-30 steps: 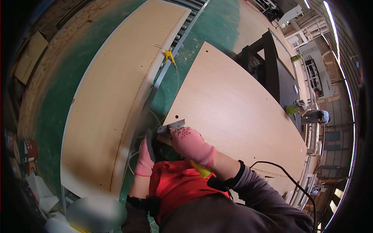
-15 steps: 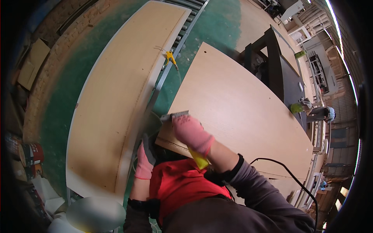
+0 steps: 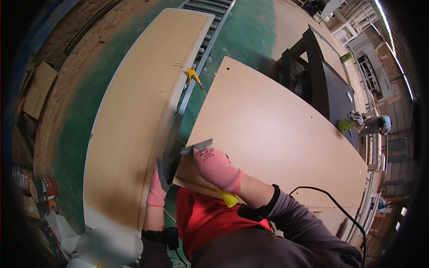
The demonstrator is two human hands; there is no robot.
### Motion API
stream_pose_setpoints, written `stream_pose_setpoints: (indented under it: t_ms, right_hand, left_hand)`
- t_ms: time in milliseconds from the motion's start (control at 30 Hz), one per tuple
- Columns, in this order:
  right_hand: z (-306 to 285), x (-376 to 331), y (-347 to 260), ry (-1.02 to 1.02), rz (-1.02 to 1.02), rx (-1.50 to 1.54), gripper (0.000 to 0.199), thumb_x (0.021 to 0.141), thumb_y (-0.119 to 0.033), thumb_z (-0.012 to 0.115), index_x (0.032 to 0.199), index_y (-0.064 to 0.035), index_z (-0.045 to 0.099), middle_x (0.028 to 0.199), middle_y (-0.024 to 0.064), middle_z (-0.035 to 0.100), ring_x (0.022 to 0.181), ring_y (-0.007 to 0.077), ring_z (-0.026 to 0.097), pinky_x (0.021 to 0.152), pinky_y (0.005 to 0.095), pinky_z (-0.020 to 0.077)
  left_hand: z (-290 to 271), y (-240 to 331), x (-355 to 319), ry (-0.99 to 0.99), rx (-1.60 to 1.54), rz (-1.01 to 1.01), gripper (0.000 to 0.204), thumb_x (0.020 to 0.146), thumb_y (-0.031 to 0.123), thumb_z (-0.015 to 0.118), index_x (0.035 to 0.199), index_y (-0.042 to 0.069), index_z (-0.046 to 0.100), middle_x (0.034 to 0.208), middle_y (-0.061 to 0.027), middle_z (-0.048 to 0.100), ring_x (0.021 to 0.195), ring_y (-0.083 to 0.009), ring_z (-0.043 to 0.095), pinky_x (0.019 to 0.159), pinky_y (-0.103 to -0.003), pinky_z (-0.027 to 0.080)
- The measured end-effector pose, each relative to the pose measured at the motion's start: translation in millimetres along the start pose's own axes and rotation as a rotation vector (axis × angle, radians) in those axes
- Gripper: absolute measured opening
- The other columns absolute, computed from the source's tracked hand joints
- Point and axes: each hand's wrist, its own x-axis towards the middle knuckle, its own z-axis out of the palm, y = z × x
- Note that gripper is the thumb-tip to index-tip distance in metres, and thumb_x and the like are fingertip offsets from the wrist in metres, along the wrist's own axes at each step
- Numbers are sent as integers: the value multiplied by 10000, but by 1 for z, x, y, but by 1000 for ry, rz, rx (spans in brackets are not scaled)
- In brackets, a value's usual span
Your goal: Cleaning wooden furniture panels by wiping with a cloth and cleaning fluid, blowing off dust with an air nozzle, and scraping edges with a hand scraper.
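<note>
My right hand (image 3: pixel 219 170), in a pink glove, is closed round a flat scraper-like tool (image 3: pixel 196 146) with a grey metal blade. The tool lies at the left edge of a light wood panel (image 3: pixel 263 134), close to its near corner. Something yellow (image 3: pixel 229 198) shows beneath my right wrist; its kind is unclear. My left hand (image 3: pixel 156 190), gloved in pink with a dark grey palm, is by the right edge of a long curved board (image 3: pixel 129 107). Its fingers are stretched out, partly seen from the side, and nothing shows in them.
A yellow air blow gun (image 3: pixel 192 77) rests at the long board's edge, above a roller conveyor (image 3: pixel 208 38). Behind the panel stands a dark table (image 3: pixel 328 89), with another person (image 3: pixel 373 126) beside it. A black cable (image 3: pixel 333 196) loops at my right; cans (image 3: pixel 44 188) stand far left.
The whole view has shifted slightly, so both boards sit a little lower. My right hand keeps the tool at the panel's left edge. My left hand stays by the long board.
</note>
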Motion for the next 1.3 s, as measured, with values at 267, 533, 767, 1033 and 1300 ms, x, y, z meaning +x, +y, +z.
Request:
stream_pose_setpoints:
  t_ms: [267, 533, 767, 1033, 1300]
  right_hand:
    - [-36, 66, 49, -110, 272, 47, 136, 719, -59, 524, 815, -7, 604, 799, 168, 627, 772, 285, 629, 636, 370, 510]
    - [-21, 48, 54, 131, 272, 111, 251, 802, -181, 482, 977, -9, 532, 726, 179, 590, 691, 321, 589, 620, 417, 468]
    - [-32, 65, 58, 101, 376, 128, 278, 805, -176, 482, 1018, -6, 532, 687, 171, 586, 661, 311, 587, 604, 411, 468]
    - [-62, 104, 110, 86, 451, 212, 240, 789, -169, 497, 969, -23, 556, 738, 191, 590, 724, 346, 579, 664, 427, 458]
    - [-95, 148, 164, 68, 536, 295, 178, 763, -101, 463, 864, -6, 575, 687, 171, 584, 664, 306, 585, 635, 392, 467]
  left_hand:
    - [29, 35, 53, -373, 165, 173, 389, 943, 297, 360, 1198, 22, 462, 1122, -34, 532, 998, -119, 511, 888, -243, 388]
    - [51, 56, 100, -286, -187, -477, 296, 869, 119, 498, 1151, 29, 506, 1043, -62, 589, 961, -147, 563, 834, -268, 457]
    - [74, 48, 112, -273, -140, -511, 327, 821, 23, 521, 1144, -10, 484, 1018, -92, 581, 909, -177, 581, 787, -281, 477]
    - [85, 57, 107, -196, -128, -537, 301, 823, 79, 560, 1109, 0, 513, 971, -64, 593, 839, -142, 593, 732, -261, 484]
    - [83, 62, 106, -168, -111, -582, 291, 829, 57, 533, 1112, -6, 510, 987, -73, 592, 858, -142, 592, 755, -256, 482]
